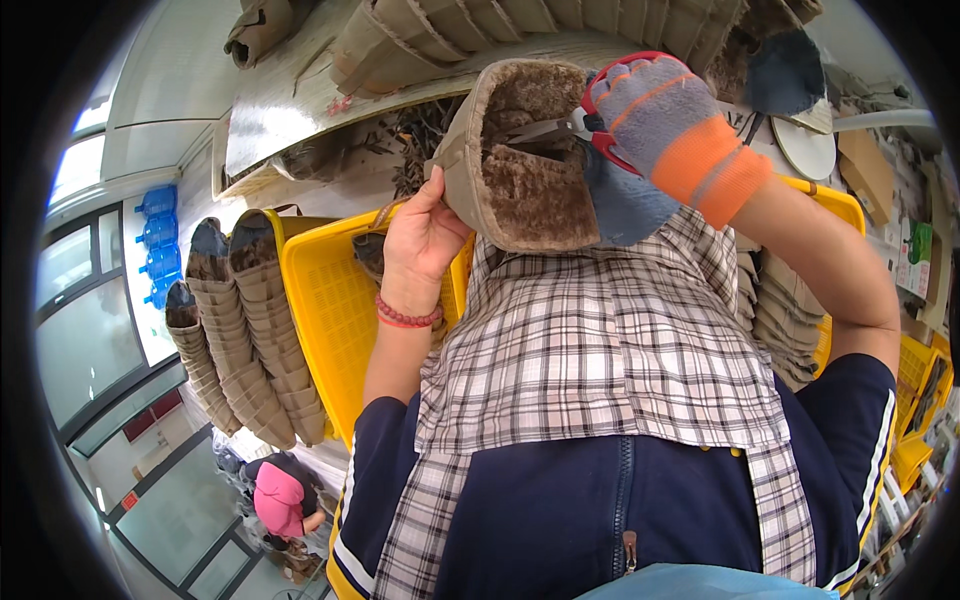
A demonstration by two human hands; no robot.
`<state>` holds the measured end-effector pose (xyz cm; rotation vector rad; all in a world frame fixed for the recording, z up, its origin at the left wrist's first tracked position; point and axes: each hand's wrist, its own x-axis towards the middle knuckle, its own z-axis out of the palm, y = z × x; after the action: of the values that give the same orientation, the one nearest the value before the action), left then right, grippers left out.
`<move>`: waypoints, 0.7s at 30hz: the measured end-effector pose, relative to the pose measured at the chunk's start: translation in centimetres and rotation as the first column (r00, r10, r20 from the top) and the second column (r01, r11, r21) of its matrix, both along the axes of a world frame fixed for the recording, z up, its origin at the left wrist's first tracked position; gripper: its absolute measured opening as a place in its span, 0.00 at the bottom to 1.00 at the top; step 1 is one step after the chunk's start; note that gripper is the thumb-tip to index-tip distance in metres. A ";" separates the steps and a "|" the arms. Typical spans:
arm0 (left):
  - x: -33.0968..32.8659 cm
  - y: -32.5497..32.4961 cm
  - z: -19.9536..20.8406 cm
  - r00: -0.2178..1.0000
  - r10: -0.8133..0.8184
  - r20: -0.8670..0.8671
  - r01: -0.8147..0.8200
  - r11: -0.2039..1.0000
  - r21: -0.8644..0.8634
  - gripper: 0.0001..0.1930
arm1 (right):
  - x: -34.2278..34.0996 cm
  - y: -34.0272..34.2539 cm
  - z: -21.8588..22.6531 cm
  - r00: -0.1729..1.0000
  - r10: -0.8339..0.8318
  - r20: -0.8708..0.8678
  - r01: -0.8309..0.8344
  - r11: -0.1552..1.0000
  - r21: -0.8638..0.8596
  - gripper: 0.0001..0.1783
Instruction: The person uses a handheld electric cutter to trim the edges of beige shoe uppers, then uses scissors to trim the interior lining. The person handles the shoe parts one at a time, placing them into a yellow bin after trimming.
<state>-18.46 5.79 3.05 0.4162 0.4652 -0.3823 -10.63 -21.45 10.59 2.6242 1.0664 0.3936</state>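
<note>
A khaki boot upper (pixel 455 150) with brown fur lining (pixel 535 205) is held up before my apron, its opening facing me. My bare left hand (pixel 425 232) pinches its left edge, thumb on the outside. My right hand (pixel 668 120), in a grey and orange glove, is closed round the red handles of a pair of scissors (pixel 548 131). Their blades reach into the lining, over a dark slit in the fur; the tips are hard to make out there. A blue-grey piece (pixel 628 200) hangs at the right side of the upper, below the gloved hand.
Nested khaki uppers lie along the table (pixel 290 125) ahead. A yellow basket (pixel 325 300) stands at my left, beside stacked uppers (pixel 232 330); more uppers (pixel 788 315) sit at my right. Dark scraps (pixel 405 150) lie below the table edge. Another person in pink headwear (pixel 278 498) is lower left.
</note>
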 end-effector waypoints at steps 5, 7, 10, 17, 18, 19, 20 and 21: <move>-0.1 0.0 0.4 1.000 -0.015 0.019 0.015 1.000 0.004 0.18 | -0.4 1.0 0.9 0.987 -0.126 -0.100 0.107 0.979 -0.172 0.09; 0.0 0.0 0.4 1.000 -0.013 0.014 0.013 1.000 0.006 0.18 | 0.0 1.3 1.8 0.923 -0.310 -0.226 0.223 0.913 -0.342 0.19; -0.3 0.4 0.4 1.000 0.007 -0.004 -0.007 1.000 0.003 0.18 | -0.3 -0.3 3.1 0.967 -0.212 -0.142 0.194 0.973 -0.127 0.20; -0.1 0.5 0.5 1.000 0.004 0.009 -0.003 1.000 -0.014 0.17 | -1.5 0.7 4.3 0.931 -0.173 -0.323 0.167 0.985 -0.048 0.22; 0.0 0.4 0.5 1.000 -0.001 0.007 0.002 1.000 -0.009 0.17 | -1.4 0.7 3.9 0.945 -0.161 -0.286 0.151 0.987 -0.058 0.18; 0.1 0.4 0.6 1.000 -0.007 0.012 0.007 1.000 -0.007 0.17 | -1.3 0.8 3.3 0.957 -0.149 -0.248 0.136 0.988 -0.069 0.15; 0.1 0.3 0.7 1.000 -0.005 0.015 0.005 1.000 -0.004 0.17 | -1.2 0.8 3.0 0.969 -0.128 -0.213 0.113 0.990 -0.079 0.12; 0.0 0.3 0.8 1.000 -0.004 0.018 0.004 1.000 -0.001 0.17 | -1.1 0.9 3.0 0.957 -0.141 -0.252 0.119 0.988 -0.098 0.12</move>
<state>-18.46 6.06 3.85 0.4195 0.4464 -0.3818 -11.75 -20.57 13.58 2.7042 0.9525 -0.0227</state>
